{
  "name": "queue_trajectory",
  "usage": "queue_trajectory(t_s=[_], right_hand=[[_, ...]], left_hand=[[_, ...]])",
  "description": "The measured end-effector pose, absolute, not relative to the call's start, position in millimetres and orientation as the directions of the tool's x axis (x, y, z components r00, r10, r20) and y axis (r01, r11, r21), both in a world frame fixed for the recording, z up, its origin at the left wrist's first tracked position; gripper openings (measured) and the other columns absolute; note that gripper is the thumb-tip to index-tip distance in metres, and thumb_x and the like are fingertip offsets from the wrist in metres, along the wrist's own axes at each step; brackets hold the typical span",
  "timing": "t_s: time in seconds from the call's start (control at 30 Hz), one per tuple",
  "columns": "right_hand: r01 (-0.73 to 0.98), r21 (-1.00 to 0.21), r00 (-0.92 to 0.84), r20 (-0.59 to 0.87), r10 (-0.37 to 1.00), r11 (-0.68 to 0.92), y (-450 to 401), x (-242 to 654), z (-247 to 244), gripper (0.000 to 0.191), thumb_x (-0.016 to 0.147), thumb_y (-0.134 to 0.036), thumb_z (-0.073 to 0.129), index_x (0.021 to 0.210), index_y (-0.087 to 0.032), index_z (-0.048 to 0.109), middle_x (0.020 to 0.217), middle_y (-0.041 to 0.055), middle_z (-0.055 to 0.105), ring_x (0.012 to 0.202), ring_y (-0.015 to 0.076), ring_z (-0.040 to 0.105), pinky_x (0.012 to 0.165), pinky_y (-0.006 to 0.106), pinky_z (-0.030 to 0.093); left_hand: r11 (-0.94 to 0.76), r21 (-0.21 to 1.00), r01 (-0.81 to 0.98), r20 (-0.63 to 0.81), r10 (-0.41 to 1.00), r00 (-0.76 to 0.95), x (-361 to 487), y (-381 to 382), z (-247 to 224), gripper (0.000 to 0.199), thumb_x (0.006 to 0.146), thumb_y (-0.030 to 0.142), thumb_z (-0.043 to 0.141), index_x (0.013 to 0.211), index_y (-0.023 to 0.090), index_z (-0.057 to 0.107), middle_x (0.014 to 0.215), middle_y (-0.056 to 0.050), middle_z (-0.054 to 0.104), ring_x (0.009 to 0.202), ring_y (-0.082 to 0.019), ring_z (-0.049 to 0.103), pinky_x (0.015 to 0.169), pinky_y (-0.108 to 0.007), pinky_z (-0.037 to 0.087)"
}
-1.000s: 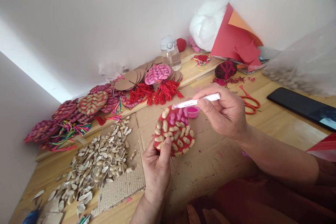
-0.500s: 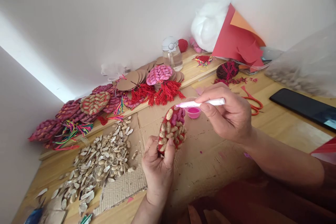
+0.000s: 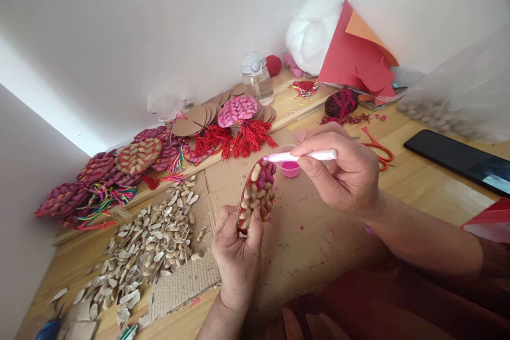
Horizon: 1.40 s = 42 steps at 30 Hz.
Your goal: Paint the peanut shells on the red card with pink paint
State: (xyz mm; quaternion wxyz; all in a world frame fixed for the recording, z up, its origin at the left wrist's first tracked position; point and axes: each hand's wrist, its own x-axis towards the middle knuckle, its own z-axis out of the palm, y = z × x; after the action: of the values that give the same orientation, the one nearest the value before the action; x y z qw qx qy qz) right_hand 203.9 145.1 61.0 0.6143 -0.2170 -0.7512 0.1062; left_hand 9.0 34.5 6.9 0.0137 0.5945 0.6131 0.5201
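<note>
My left hand [image 3: 239, 249] grips the lower edge of a red disc covered with peanut shells [image 3: 255, 196], held up and turned partly edge-on. Most shells on it are plain tan; a few near its upper right are purple-pink. Between the thumb and fingers of my right hand [image 3: 340, 170] is a white marker pen [image 3: 303, 156], its pink tip at the top edge of the disc. Just behind the pen stands a small clear cup of pink paint [image 3: 290, 169]. Below lies a cardboard sheet [image 3: 311, 223].
Loose peanut shells [image 3: 159, 234] spread at the left. Finished-looking pink shell discs [image 3: 99, 170] with tassels and brown cardboard circles [image 3: 191, 120] line the back. A bottle [image 3: 257, 82], a yarn ball [image 3: 341, 103], orange scissors [image 3: 382, 155] and a phone [image 3: 458, 159] stand or lie farther off.
The disc has turned slightly more edge-on in my left hand. The pen stays at its top edge. The whole view has shifted a little.
</note>
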Motion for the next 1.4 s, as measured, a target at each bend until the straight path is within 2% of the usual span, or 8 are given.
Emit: queue_trajectory(t_s=[0.13,0.27,0.57,0.8,1.4], right_hand=[[0.196,-0.437,-0.19,0.861,0.471,0.878,144.2,204.1,62.6,0.013,0.095,-0.02,0.069,0.106,-0.026,0.073,0.09,0.0025,0.081,0.085,0.0214,0.069,0.08,0.039,0.057],[0.232,-0.415,-0.148,0.879,0.453,0.88,144.9,204.2,62.0,0.013,0.095,-0.019,0.07,0.105,-0.026,0.074,0.09,0.002,0.08,0.085,0.0205,0.068,0.081,0.038,0.056],[0.197,-0.385,-0.19,0.887,0.42,0.902,144.0,202.3,61.6,0.015,0.094,-0.017,0.069,0.107,-0.025,0.072,0.089,0.0019,0.082,0.081,0.0202,0.069,0.084,0.042,0.057],[0.234,-0.401,-0.141,0.887,0.439,0.886,144.4,203.6,61.2,0.013,0.094,-0.019,0.07,0.105,-0.026,0.074,0.091,0.0024,0.081,0.085,0.0211,0.069,0.081,0.04,0.057],[0.238,-0.346,-0.181,0.902,0.392,0.908,142.6,201.2,59.3,0.016,0.094,-0.019,0.07,0.106,-0.027,0.072,0.088,0.0002,0.082,0.084,0.0209,0.071,0.084,0.041,0.058]], left_hand=[[-0.26,0.651,0.714,0.607,0.743,-0.282,9.5,34.6,8.0,0.025,0.093,0.012,0.071,0.071,0.022,0.062,0.07,0.006,0.053,0.06,-0.01,0.05,0.058,-0.02,0.041],[-0.269,0.649,0.711,0.609,0.744,-0.274,9.2,34.2,8.4,0.027,0.094,0.011,0.071,0.07,0.021,0.061,0.069,0.006,0.052,0.06,-0.01,0.05,0.058,-0.02,0.04],[-0.274,0.643,0.715,0.619,0.735,-0.276,9.5,35.5,8.9,0.027,0.092,0.011,0.071,0.069,0.021,0.061,0.069,0.006,0.052,0.059,-0.01,0.049,0.056,-0.02,0.04],[-0.256,0.651,0.714,0.606,0.742,-0.287,9.7,35.0,9.2,0.026,0.093,0.014,0.071,0.069,0.022,0.063,0.068,0.005,0.053,0.059,-0.011,0.05,0.055,-0.022,0.041],[-0.274,0.665,0.694,0.613,0.731,-0.299,9.7,36.7,8.9,0.027,0.093,0.015,0.072,0.068,0.022,0.061,0.068,0.005,0.055,0.059,-0.012,0.051,0.057,-0.023,0.042]])
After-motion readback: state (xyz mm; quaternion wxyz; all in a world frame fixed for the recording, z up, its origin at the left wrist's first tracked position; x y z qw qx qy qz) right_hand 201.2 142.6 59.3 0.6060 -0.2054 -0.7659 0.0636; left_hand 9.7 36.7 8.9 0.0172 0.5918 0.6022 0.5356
